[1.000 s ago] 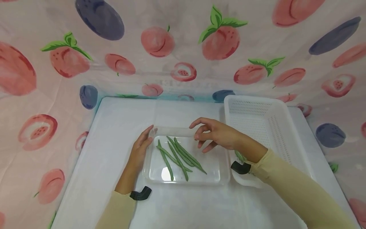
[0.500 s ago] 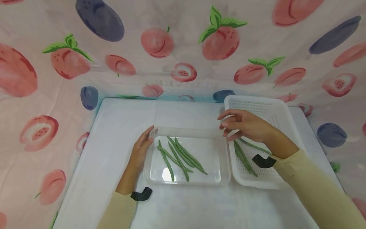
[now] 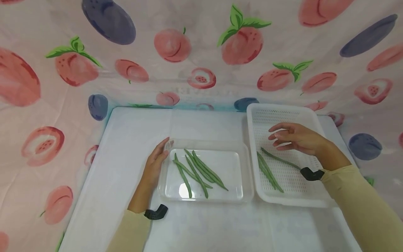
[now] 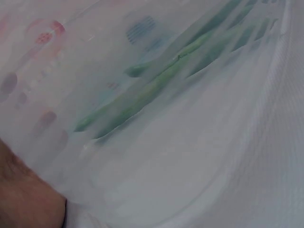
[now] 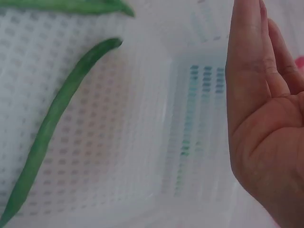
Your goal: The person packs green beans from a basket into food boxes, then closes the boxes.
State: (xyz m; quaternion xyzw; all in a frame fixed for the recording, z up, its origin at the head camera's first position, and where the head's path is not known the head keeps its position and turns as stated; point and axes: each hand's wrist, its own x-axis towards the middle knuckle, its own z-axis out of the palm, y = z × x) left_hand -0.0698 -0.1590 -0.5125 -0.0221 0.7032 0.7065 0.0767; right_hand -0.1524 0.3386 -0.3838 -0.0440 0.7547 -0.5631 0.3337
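Observation:
A clear plastic tray (image 3: 242,189) in the middle of the white table holds several green beans (image 3: 198,171). My left hand (image 3: 155,162) rests flat against the tray's left rim, fingers straight. Through the tray wall the left wrist view shows the beans (image 4: 142,95) as a blur. To the right stands a white perforated basket (image 3: 302,196) with a few green beans (image 3: 269,171) lying in it. My right hand (image 3: 294,138) hovers open above the basket, holding nothing. In the right wrist view the straight fingers (image 5: 251,71) are beside a bean (image 5: 52,123) on the basket floor.
The white table (image 3: 126,140) is walled on three sides by a fruit-printed cloth (image 3: 201,52). Black wrist straps (image 3: 155,212) sit on both yellow sleeves.
My right hand moved from over the clear tray rightward to above the white basket, uncovering the beans that lie in the basket. The left hand stayed put.

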